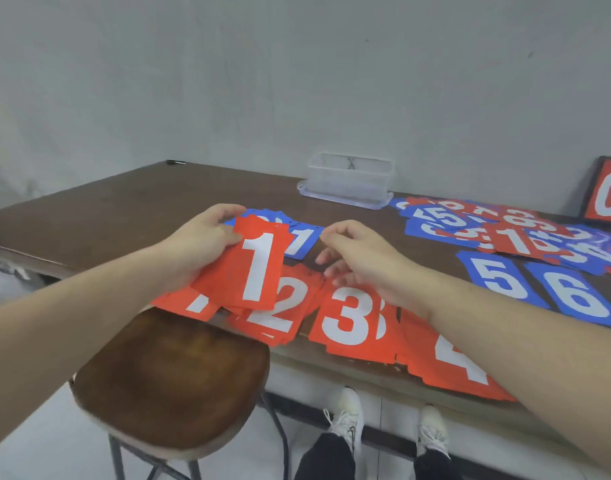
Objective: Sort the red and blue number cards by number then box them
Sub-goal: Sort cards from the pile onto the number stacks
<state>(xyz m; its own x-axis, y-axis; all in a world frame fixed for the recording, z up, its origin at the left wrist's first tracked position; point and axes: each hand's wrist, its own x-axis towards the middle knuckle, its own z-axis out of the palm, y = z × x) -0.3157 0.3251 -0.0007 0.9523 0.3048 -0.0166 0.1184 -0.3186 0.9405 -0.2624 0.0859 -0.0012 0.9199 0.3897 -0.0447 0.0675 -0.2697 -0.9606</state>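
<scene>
My left hand (200,242) grips a small stack of red 1 cards (243,268), lifted above the table's near edge. Under it lie another red card (179,301), the red 2 pile (279,315), the red 3 pile (352,322) and the red 4 pile (446,362). My right hand (359,254) hovers over the red 3 pile with loosely curled fingers, holding nothing. Blue 1 cards (302,240) lie behind the lifted stack. Blue 5 (498,277) and blue 6 (577,296) lie to the right. A mixed heap of red and blue cards (504,232) sits further back.
A clear plastic box (349,180) stands on its lid at the table's back. A red 0 card board (607,194) leans on the wall at far right. A wooden stool (172,379) stands before the brown table (124,202). A black pen (175,162) lies at the far corner.
</scene>
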